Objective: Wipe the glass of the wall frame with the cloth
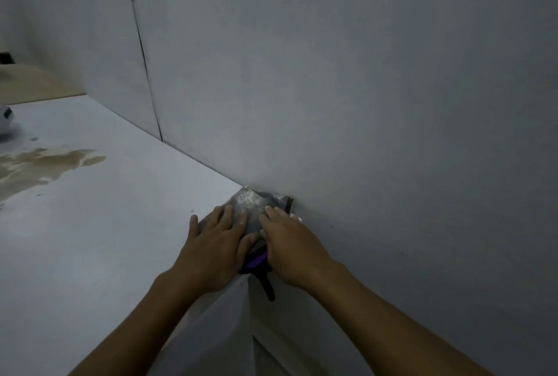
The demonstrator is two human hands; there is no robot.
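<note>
Fingers (227,218) of both hands lie flat on the grey cloth (252,205) beneath them; no frame is visible, so wiping seems not begun.

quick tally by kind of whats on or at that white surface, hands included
hands: 2, left hand and right hand, both on the cloth
grey cloth: 1, at the surface's corner by the wall
purple and black item under the hands: 1, kind unclear
brown stain: 1
white object at the left edge: 1, cut off
total: 6
</note>
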